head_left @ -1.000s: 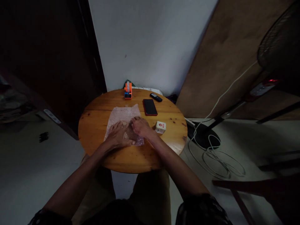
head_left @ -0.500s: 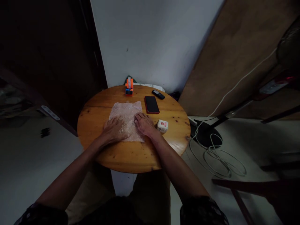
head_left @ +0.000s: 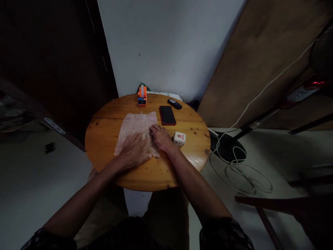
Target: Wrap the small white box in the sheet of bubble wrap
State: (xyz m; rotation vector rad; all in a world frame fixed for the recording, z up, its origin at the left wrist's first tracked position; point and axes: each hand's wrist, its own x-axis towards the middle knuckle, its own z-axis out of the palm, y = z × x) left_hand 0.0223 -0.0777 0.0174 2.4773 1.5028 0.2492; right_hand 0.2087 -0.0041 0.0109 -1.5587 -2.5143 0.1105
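A sheet of bubble wrap [head_left: 137,123] lies flat on the round wooden table [head_left: 101,135]. My left hand [head_left: 134,151] rests on its lower middle, fingers spread and palm down. On the sheet's right edge lies my right hand [head_left: 160,138], its fingers stretched out flat. Just right of that hand stands a small white box [head_left: 179,139] with a red mark. Behind it, a dark phone with a red edge [head_left: 168,115] lies on the wood. Neither hand is closed round anything.
At the table's back edge stands an orange tape dispenser [head_left: 142,95], and a small black handset [head_left: 174,103] lies to its right. A wall rises behind the table. On the floor at the right are a coiled white cable [head_left: 249,180] and a black round stand base [head_left: 231,149].
My left hand has slid to the right across the bubble wrap, uncovering the sheet's lower left corner. My right hand has hardly moved.
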